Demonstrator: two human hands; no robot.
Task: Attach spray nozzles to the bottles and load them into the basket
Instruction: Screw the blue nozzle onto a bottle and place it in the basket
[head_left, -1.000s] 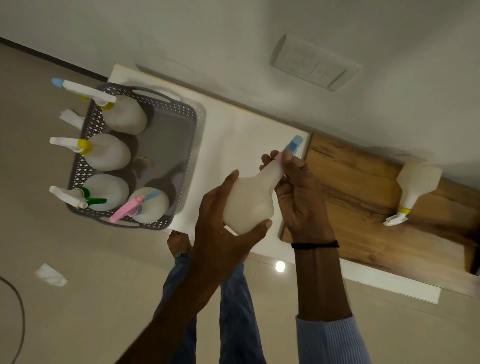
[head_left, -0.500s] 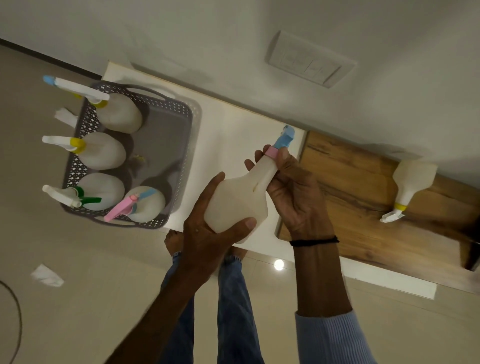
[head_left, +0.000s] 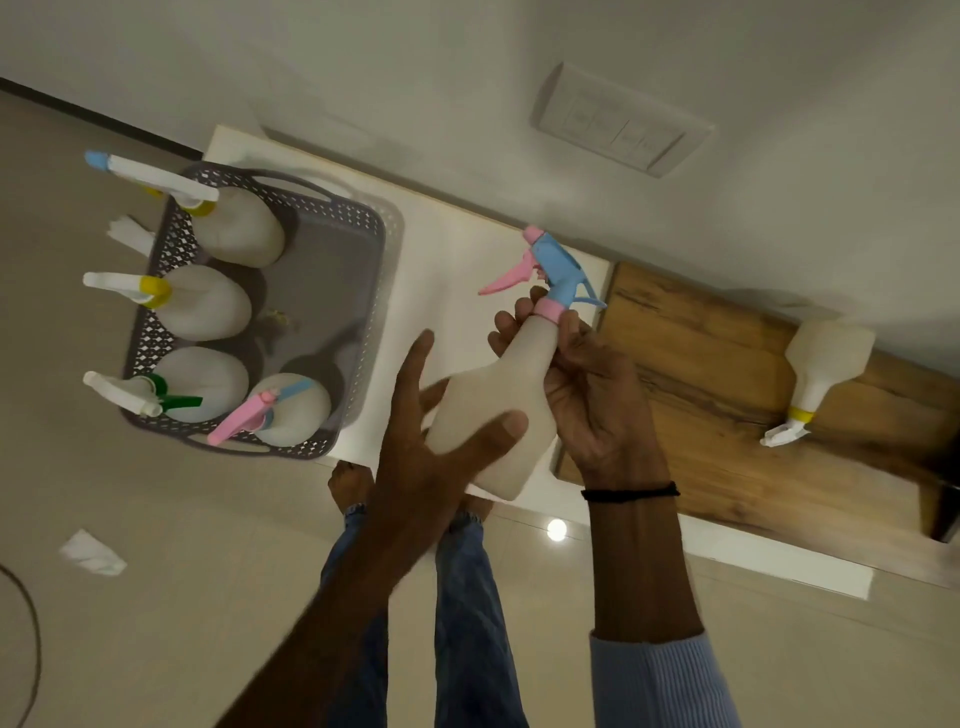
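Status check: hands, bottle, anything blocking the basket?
Left hand cups bottle body; right hand grips its neck. Nozzle seated. Basket holds four, room left; nothing in between.

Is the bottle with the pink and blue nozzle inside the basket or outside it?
Outside: the left hand and right hand hold the bottle over the white top, beside the basket.
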